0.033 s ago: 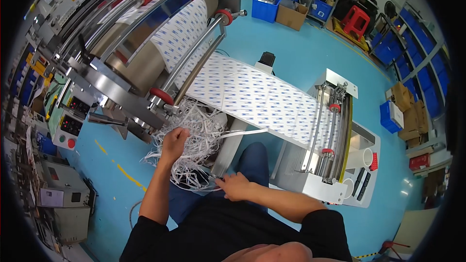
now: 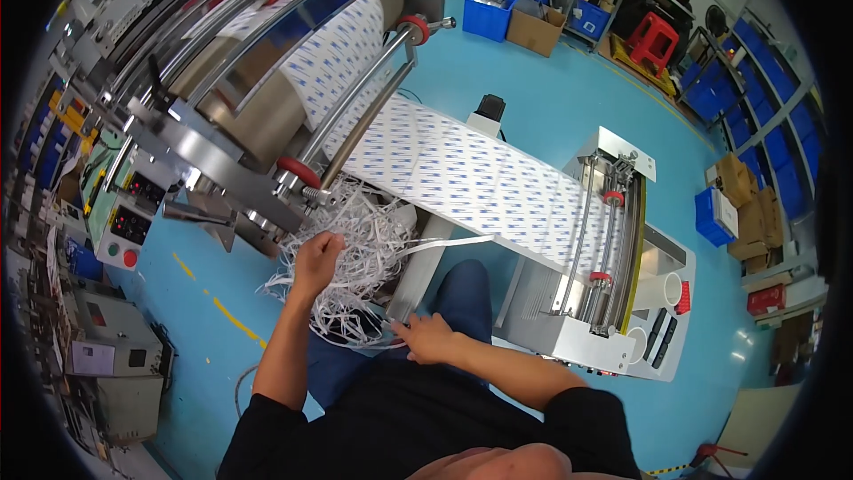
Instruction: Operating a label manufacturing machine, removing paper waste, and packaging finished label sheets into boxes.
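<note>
My left hand (image 2: 318, 263) is closed over the upper part of a tangled heap of narrow white paper strips (image 2: 364, 253). What its fingers hold, if anything, is hidden. Low on the right side of the heap, by the end of a grey metal beam (image 2: 418, 280), my right hand (image 2: 426, 340) is closed, its fingertips at the edge of the strips. I cannot make out what lies in them. A wide white web printed in blue (image 2: 471, 173) runs from the large roller machine (image 2: 240, 111) to the smaller roller unit (image 2: 569, 302). One narrow strip (image 2: 449, 243) trails from the web's near edge to the heap.
Red collars (image 2: 298, 172) and metal shafts of the machine stand close beyond my left hand. A control panel (image 2: 124, 227) with a red button is at left. My knee (image 2: 466, 289) is beside the beam. Blue bins (image 2: 490, 11) and a red stool (image 2: 652, 40) stand far off.
My right hand's fingertips have shifted very slightly up and left. My left hand stays over the heap, with hardly any movement.
</note>
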A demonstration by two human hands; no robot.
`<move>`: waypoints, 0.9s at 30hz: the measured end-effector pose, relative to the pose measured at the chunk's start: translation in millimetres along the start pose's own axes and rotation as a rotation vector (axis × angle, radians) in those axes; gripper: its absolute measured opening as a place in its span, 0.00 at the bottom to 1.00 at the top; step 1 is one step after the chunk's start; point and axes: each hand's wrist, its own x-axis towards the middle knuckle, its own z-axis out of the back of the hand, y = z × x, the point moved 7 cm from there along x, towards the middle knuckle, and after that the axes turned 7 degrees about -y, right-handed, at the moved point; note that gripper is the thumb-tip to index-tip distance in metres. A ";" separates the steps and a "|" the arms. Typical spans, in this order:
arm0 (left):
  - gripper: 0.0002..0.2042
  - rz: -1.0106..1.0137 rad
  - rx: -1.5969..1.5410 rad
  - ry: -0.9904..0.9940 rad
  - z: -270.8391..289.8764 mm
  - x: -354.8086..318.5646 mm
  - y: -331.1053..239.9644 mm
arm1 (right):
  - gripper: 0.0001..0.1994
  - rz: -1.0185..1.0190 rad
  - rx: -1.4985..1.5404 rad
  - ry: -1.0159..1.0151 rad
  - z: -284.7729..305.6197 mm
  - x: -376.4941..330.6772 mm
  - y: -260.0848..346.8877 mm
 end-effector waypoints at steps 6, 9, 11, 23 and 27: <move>0.15 -0.034 -0.015 0.028 30.6 -11.4 25.2 | 0.21 0.062 0.409 0.170 -130.1 66.8 -28.4; 0.15 0.056 -0.039 0.030 46.9 -21.5 30.3 | 0.25 -0.079 0.642 0.039 -141.4 103.2 -54.8; 0.15 0.130 -0.030 0.011 54.3 -34.8 40.0 | 0.24 -0.098 0.527 -0.046 -99.4 100.0 -34.9; 0.15 0.121 -0.054 -0.054 70.7 -50.0 35.0 | 0.09 0.111 0.478 -0.124 -75.2 125.6 -17.9; 0.15 0.156 -0.017 -0.037 67.4 -39.3 25.5 | 0.06 0.059 1.050 -0.112 -58.6 113.8 -5.9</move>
